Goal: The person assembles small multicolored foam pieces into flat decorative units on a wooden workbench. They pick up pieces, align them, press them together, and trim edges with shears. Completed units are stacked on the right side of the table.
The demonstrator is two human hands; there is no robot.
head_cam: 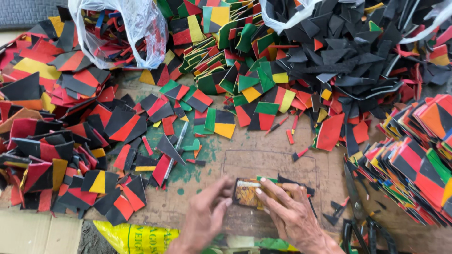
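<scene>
Scissors (360,221) right of the hands' card (246,193) (both on the table (263,160)), plastic bag (123,29) far behind

Worn brown wooden work board (263,141) lying stained with green paint, heaps of red, black, yellow and green cut pieces (61,141) crowding its edges, clear plastic bag (141,33) sagging at top, flat cardboard sheet (37,233) showing bottom left, soft daylight falling evenly.

My left hand (205,214) and right hand (289,211) press a small orange patterned card (246,193) flat on the worn board (263,155). Red, black, green and yellow scraps (117,122) lie heaped around, scissors (358,211) just right of my hand.
</scene>
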